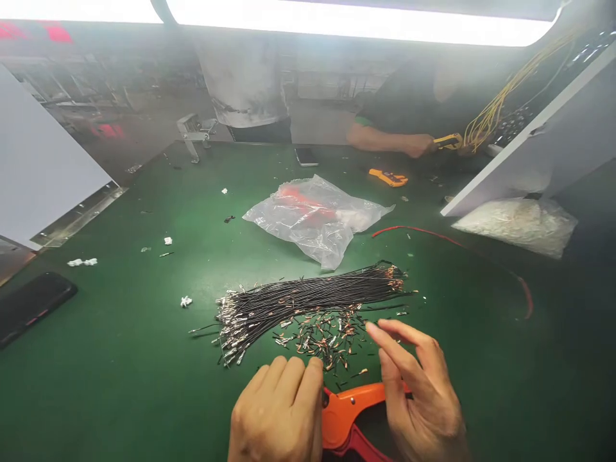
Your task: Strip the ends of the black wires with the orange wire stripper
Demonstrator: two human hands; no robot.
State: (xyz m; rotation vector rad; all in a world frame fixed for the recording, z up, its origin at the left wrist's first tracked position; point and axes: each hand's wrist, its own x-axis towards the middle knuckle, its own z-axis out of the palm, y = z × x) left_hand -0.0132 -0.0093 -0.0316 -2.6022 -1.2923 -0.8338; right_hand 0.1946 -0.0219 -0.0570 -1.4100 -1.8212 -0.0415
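My left hand is closed at the bottom of the view, knuckles up, against the head of an orange wire stripper. What its fingers hold is hidden. My right hand is at the stripper's handle end, fingers stretched forward and apart from the thumb; one orange handle passes behind it. A red part shows beneath the orange one. Beyond both hands lies a bundle of black wires, metal terminals at its left end and bare copper at its right. Loose wire scraps lie between the bundle and my hands.
A clear plastic bag with something red inside lies past the bundle. A red wire curves rightward. A black phone is at left. Across the table, a co-worker's hand holds a yellow tool; another orange-yellow tool lies nearby.
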